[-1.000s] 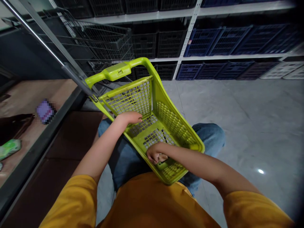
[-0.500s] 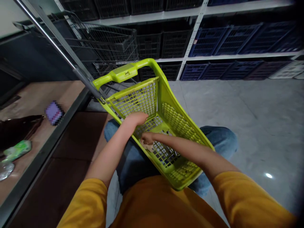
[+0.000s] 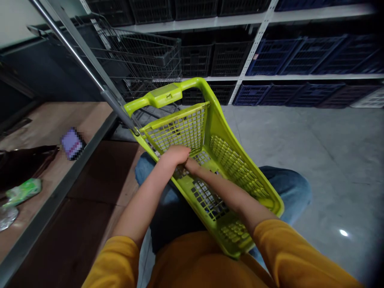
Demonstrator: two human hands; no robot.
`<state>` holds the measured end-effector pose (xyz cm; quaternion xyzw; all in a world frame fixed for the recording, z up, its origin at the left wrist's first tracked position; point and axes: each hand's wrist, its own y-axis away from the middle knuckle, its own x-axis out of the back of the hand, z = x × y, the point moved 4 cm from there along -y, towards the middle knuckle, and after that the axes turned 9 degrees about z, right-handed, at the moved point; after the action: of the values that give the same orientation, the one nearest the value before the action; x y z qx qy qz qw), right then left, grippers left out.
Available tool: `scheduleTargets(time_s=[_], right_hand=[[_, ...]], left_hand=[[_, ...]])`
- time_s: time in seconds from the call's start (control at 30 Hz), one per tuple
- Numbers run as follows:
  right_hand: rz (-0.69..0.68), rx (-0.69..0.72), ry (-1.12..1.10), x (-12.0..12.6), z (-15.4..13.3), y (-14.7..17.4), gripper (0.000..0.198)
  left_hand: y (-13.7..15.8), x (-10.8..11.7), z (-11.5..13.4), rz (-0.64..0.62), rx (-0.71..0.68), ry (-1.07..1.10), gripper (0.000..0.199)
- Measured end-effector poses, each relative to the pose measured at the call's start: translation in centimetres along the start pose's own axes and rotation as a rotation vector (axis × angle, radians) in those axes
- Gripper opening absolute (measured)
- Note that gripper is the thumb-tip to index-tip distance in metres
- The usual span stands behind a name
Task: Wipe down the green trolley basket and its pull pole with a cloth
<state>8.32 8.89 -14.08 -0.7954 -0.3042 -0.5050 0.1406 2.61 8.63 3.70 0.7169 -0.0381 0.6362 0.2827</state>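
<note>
A lime-green plastic shopping basket with slatted walls and a grid bottom rests tilted across my lap. My left hand reaches over its near left rim, fingers curled down inside; what they hold, if anything, is hidden. Just below and against it is my right hand, reaching into the basket from the right and largely covered by the left. Half a second ago a beige cloth showed beneath the right fist; at this moment hardly any of it can be made out. The basket's handle points away from me.
At left stands a brown bench with a metal edge, bearing a purple item and a green-white packet. A wire shopping cart stands behind the basket. White shelving holds dark crates. Grey floor lies at right.
My right hand has moved up along the basket's left inner side, from lower down to beneath my left hand. The left hand stays nearly in place. The view has shifted slightly.
</note>
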Motion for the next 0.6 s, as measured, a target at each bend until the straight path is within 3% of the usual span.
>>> scheduleTargets(time_s=[0.2, 0.37, 0.43, 0.6], right_hand=[[-0.025, -0.195, 0.326, 4.1, 8.3, 2.7, 0.034], [-0.075, -0.180, 0.355, 4.5, 10.0, 5.0, 0.036], [-0.088, -0.151, 0.371, 4.3, 9.7, 5.6, 0.039], [-0.098, -0.102, 0.418, 4.0, 9.3, 6.2, 0.038]], left_hand=[[-0.1, -0.2, 0.0, -0.005, 0.003, 0.000, 0.034], [-0.2, 0.3, -0.5, 0.029, -0.007, -0.014, 0.034], [-0.3, 1.1, -1.5, 0.116, -0.025, -0.064, 0.034], [0.6, 3.6, -4.6, 0.494, -0.189, -0.193, 0.037]])
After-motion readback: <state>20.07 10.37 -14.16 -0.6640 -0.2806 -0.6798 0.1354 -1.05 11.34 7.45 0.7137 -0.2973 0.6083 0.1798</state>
